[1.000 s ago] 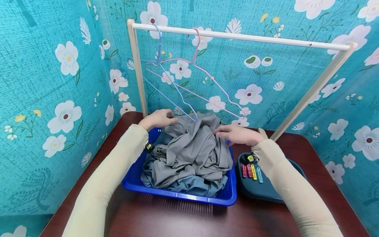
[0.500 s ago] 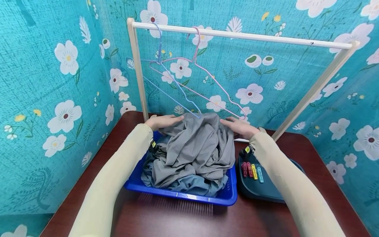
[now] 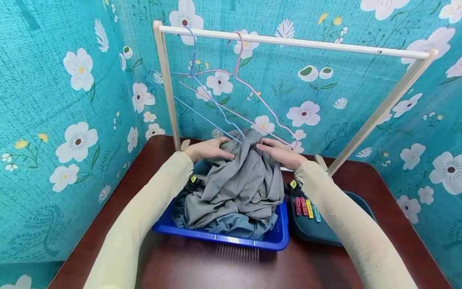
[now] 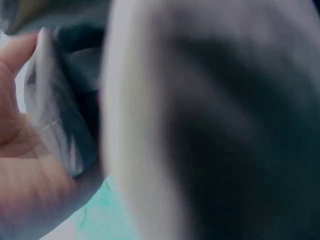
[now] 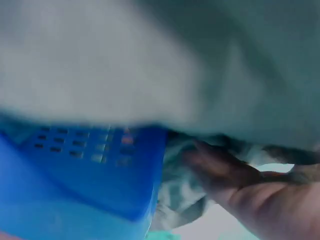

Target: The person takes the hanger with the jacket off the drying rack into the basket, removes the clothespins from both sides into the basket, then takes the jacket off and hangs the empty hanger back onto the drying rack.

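A crumpled grey cloth (image 3: 234,176) is heaped over a blue plastic basket (image 3: 216,237), its far end bunched up into a peak. My left hand (image 3: 211,149) grips the peak from the left; in the left wrist view, a fold of cloth (image 4: 55,110) lies between thumb and fingers. From the right, my right hand (image 3: 281,152) holds the same bunched part, thumb and fingers on the fabric. Loose cloth fills much of both wrist views. The lower right corner of a blue wire hanger (image 3: 218,106) overlaps the peak between my hands.
A pink hanger (image 3: 267,104) hangs beside the blue one on a white rail (image 3: 306,43) with wooden posts. Darker blue-grey cloth (image 3: 234,225) lies under the grey one. Right of the basket, a dark lidded box (image 3: 325,233) bears several coloured clothespins (image 3: 304,206).
Both hands have moved inward and gathered the cloth between them. Its far end has risen into a peak at the blue hanger's corner. The hanger has swung slightly.
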Available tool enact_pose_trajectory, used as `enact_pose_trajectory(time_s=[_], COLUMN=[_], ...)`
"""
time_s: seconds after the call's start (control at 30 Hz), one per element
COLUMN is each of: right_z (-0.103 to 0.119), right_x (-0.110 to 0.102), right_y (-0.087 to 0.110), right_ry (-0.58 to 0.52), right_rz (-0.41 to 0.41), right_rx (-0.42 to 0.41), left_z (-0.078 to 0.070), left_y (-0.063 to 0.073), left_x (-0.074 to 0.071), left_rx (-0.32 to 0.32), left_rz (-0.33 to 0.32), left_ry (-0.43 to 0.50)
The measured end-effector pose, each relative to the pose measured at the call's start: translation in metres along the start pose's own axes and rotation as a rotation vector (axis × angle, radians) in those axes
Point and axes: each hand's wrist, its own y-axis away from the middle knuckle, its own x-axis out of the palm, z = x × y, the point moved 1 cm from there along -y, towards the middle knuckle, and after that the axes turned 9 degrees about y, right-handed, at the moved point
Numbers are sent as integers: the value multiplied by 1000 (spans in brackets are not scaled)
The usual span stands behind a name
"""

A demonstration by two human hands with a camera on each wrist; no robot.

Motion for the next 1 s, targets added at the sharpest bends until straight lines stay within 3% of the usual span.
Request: enact_pose_trajectory(time_s=[0.2,0.37,0.53,0.73,1.0], right_z=[14,19,21,19,14], right_x=[20,38,54,70,83], right_y=[15,25,32,35,33], right_ry=[84,74,97,115,325], right_rz=[4,74,157,266,317], right_rx=[-85,-147,-91,-65,34], left_z=[-9,-10,-6,-2,5], left_y=[8,21,31,36,33], left_x=[12,16,18,22,31], left_rx=[46,88,93,41,-47], left_rz=[10,42,121,231,375], left_ry=[-61,-190,-294,-415,-590])
